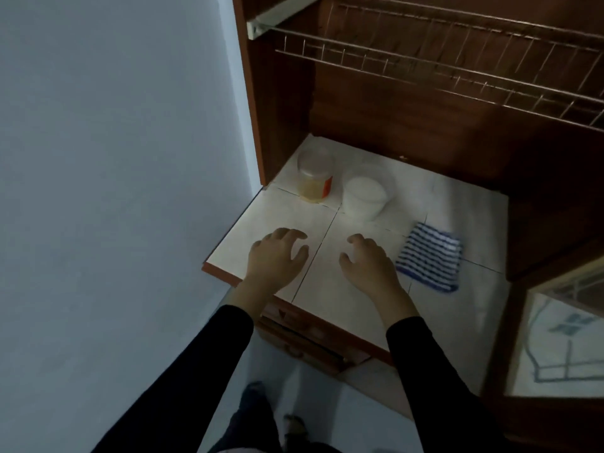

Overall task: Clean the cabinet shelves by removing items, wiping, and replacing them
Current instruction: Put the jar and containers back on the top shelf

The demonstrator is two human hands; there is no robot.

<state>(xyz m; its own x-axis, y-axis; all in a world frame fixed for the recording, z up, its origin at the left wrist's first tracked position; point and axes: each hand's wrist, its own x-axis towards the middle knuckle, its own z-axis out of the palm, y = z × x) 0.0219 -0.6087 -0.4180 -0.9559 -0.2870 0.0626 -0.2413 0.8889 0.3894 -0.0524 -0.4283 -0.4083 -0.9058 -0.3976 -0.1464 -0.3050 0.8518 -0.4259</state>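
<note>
Left grip (277, 253) hovers loosely curled, holding nothing, over the tiled shelf (261, 217). Behind it stand a clear jar (315, 174) and a white tub (366, 197), 2 likely light, slick things best held round the sides. Right grip (369, 264) is equally bare, with the soft striped cloth (428, 256) just beside it.

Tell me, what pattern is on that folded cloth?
Blue and white stripes on the cloth, shown in the head view.

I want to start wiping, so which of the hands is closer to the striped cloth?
Right. The right hand is just left of the striped cloth; the left hand is farther left, beyond it.
</note>
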